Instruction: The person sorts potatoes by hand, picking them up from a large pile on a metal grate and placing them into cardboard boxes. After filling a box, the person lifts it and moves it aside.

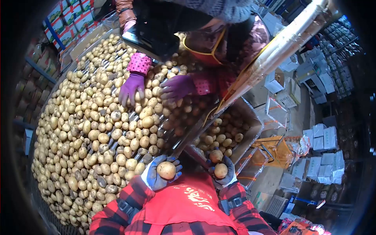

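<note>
In a grey and blue glove, my left hand (pixel 161 172) is closed round a pale potato (pixel 166 170) near the lower edge of the roller table. My right hand (pixel 225 172), gloved the same way, holds two potatoes, one pale (pixel 220 170) and one browner (pixel 216 156) above it, beside a lined box (pixel 256 135) of potatoes. Many potatoes (pixel 94 135) cover the rollers to the left. Across the table, a co-worker's two purple-gloved hands (pixel 132 89) (pixel 178 87) rest over potatoes, apart from mine.
A wrapped post (pixel 274 49) slants from the upper right down to the table's edge. Orange-framed stands (pixel 274 150) are right of the box. White cartons (pixel 325 168) are stacked at the far right, red and white cartons (pixel 72 19) at the upper left.
</note>
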{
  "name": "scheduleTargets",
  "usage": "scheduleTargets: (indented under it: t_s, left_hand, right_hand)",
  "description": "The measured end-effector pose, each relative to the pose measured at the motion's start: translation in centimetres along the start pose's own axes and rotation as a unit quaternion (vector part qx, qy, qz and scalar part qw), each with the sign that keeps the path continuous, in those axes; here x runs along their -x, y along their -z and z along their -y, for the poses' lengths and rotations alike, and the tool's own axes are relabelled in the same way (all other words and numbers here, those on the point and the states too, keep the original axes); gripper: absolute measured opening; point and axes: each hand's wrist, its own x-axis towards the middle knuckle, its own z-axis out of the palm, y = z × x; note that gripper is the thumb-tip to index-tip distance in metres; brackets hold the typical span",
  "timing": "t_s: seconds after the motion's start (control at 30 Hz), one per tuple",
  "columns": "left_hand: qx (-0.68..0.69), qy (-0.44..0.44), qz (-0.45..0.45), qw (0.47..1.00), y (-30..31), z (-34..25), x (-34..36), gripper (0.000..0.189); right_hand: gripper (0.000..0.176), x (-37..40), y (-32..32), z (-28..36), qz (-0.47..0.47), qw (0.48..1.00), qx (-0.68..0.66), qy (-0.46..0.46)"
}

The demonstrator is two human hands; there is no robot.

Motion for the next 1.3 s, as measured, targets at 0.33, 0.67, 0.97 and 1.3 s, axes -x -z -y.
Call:
scheduleTargets:
  t_s: [0.33,0.67,0.97,1.3]
  left_hand:
    - [-0.038,-0.060,0.024,0.997,-2.1,-0.8,-0.6,0.033]
    - [-0.082,0.046,0.035,0.995,-4.0,-0.1,-3.6,0.046]
    - [-0.268,0.005,0.241,0.933,-4.6,6.4,-9.6,0.066]
    - [-0.258,0.003,0.209,0.943,-0.6,3.1,-6.3,0.081]
  right_hand:
    - [0.046,9.6,9.3,9.7,-0.206,0.963,0.094,0.143]
    - [0.037,11.9,19.6,19.1,-0.539,0.757,0.323,0.178]
    - [0.069,1.0,-5.0,3.6,-0.066,0.865,0.492,0.065]
    - [0.055,10.2,9.0,15.1,-0.406,0.799,0.403,0.183]
